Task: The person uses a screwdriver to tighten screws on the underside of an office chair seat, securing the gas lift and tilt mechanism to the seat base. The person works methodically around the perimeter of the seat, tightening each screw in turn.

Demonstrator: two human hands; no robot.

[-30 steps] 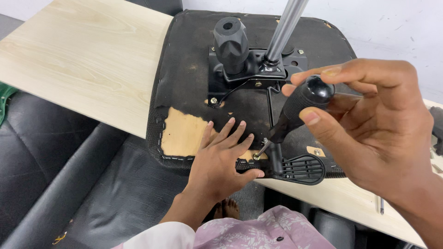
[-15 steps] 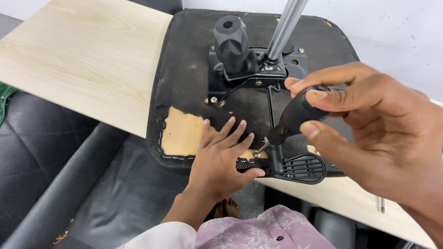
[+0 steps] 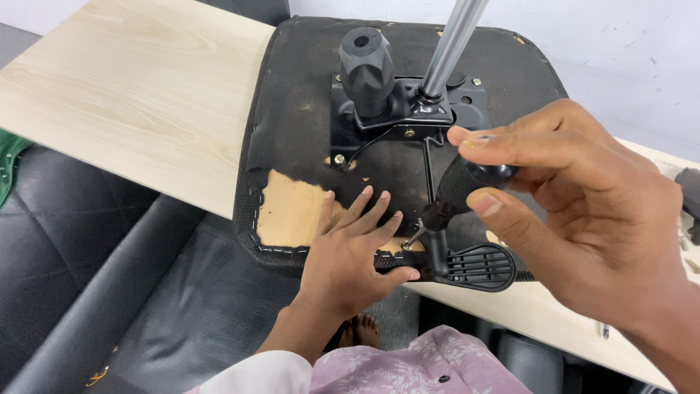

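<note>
- Screwdriver (image 3: 456,193) with a black handle sits in our right hand (image 3: 583,219), fingers and thumb closed round the handle, its tip slanting down to a screw (image 3: 405,245) near the front edge of the seat underside.
- We press our left hand (image 3: 350,252) flat on the upturned chair seat (image 3: 292,124), fingers spread and open, with the thumb resting against the black plastic lever (image 3: 467,264) just beside the screw.
- We see the seat lying upside down on a pale wooden board (image 3: 138,102), its black fabric torn to bare wood (image 3: 288,211) just left of our left hand.
- Behind our hands stand a black knob (image 3: 364,69) and a metal column (image 3: 452,44) on the mounting plate (image 3: 467,102).
</note>
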